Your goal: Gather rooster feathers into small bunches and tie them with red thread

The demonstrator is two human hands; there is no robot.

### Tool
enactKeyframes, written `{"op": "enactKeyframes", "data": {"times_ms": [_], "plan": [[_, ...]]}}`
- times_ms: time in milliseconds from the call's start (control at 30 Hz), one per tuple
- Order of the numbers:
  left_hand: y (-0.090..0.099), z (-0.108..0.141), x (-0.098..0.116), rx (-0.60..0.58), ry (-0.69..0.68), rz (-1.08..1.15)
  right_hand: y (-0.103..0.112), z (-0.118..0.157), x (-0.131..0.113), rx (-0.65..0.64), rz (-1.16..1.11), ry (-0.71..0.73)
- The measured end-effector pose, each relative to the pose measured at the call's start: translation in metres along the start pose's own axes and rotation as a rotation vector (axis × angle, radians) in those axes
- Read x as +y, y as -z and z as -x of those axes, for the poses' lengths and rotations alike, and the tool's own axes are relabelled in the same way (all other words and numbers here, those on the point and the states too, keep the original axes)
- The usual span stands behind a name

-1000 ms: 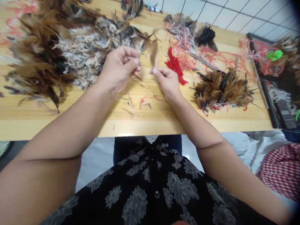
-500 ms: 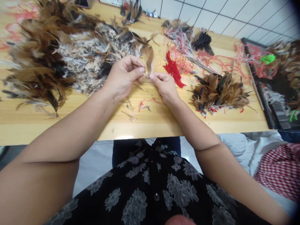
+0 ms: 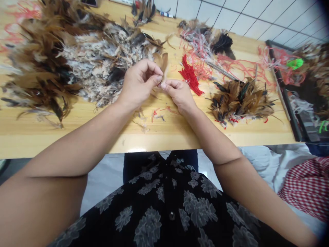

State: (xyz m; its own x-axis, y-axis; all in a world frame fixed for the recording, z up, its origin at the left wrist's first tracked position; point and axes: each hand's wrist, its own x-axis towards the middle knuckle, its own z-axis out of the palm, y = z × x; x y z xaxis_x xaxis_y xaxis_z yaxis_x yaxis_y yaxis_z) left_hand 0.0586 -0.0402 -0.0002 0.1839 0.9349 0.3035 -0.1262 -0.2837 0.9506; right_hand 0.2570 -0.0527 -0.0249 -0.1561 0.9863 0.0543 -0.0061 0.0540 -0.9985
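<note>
A small brown feather (image 3: 162,61) stands up between my two hands over the table (image 3: 169,133). My left hand (image 3: 141,80) is closed, its thumb and forefinger pinched at the lower part of the feather. Close against it, my right hand (image 3: 178,92) pinches the feather's base with thumb and finger. To the left spreads a big heap of brown and grey-white feathers (image 3: 95,61). Just right of my hands lies a bundle of short red strings (image 3: 190,75). Farther right is a pile of brown feathers (image 3: 241,101) with red bits at their lower ends.
Pink and white stringy fibres (image 3: 197,44) lie at the back, near a black tuft (image 3: 223,44) and a thin stick (image 3: 221,70). At the right end a dark-framed tray (image 3: 282,96) holds more feathers. Red thread scraps (image 3: 155,113) lie near the front edge.
My left hand has moved slightly right, up against my right fingertips, and now pinches the feather's lower part. My right hand has barely moved.
</note>
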Motion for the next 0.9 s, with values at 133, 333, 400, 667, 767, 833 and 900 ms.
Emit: {"op": "enactKeyframes", "data": {"times_ms": [133,333,400,667,767,833,900], "plan": [[0.003,-0.001,-0.005,0.012,0.041,0.008,-0.003,0.002,0.0,0.014,-0.019,0.012],[0.011,-0.005,-0.024,-0.023,0.097,0.102,-0.006,0.006,-0.006,0.048,-0.001,0.02],[0.01,-0.004,-0.023,-0.07,0.11,0.091,-0.007,0.006,-0.008,0.039,0.014,0.017],[0.006,0.0,-0.013,-0.105,0.167,0.114,-0.01,0.006,-0.006,0.015,0.037,0.031],[0.011,-0.001,-0.017,-0.132,0.195,0.146,-0.011,0.008,-0.01,-0.025,0.013,0.038],[0.014,-0.001,-0.02,-0.13,0.202,0.155,-0.012,0.009,-0.014,-0.037,-0.009,0.023],[0.016,-0.002,-0.022,-0.109,0.192,0.155,-0.012,0.009,-0.017,-0.024,-0.034,0.001]]}}
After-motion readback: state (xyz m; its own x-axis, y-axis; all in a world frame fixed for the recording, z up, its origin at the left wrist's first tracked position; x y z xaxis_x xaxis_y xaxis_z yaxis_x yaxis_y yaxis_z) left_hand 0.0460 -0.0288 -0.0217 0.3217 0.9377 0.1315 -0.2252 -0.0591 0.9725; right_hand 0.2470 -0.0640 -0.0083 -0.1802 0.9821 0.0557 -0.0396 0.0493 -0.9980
